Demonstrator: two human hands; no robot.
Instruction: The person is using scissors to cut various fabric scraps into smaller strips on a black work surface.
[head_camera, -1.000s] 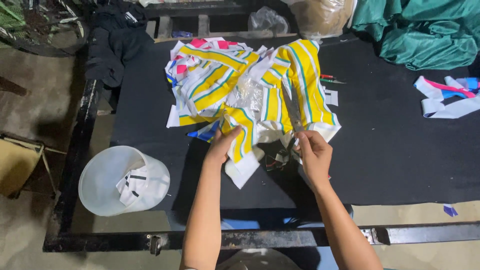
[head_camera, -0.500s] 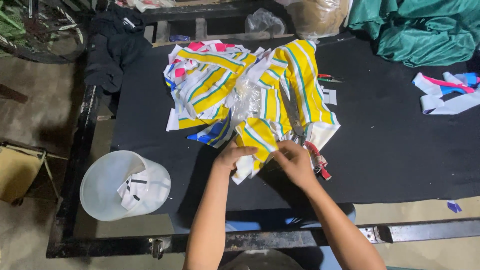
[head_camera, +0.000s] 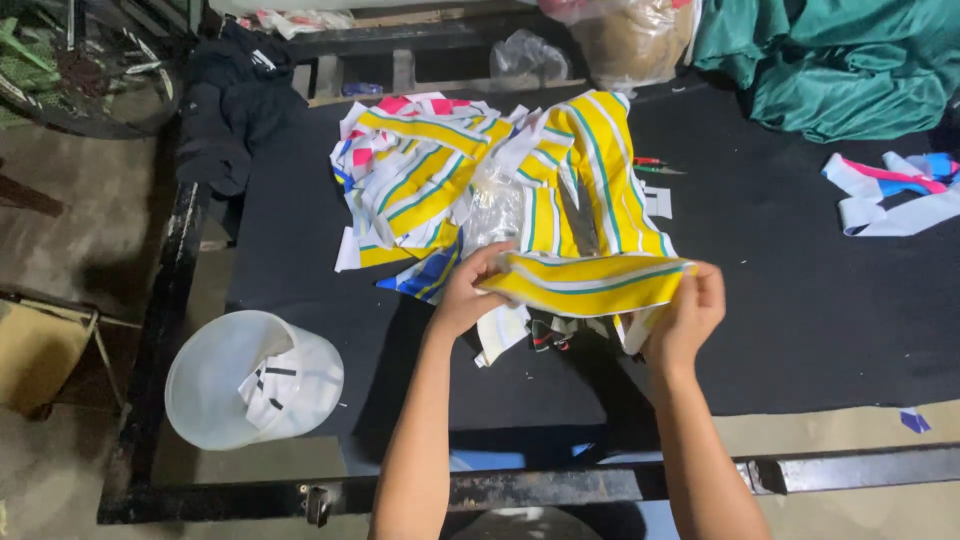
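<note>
- The left hand (head_camera: 470, 295) and the right hand (head_camera: 690, 315) hold a yellow striped fabric strip (head_camera: 590, 285) stretched level between them, just in front of the fabric pile (head_camera: 480, 180) on the black table (head_camera: 800, 300).
- Each hand's fingers are closed in a pinch on one end of the strip; it is lifted off the table.
- Judged step: pulling one piece free and flattening it. Handling it further would call for even tension at both ends.
- A white bucket (head_camera: 250, 380) stands left of the pile, beyond the table's edge; green cloth (head_camera: 850, 60) lies behind the pile to the right.
- Hard to make out: small dark items under the strip, and the clear plastic within the pile.
</note>
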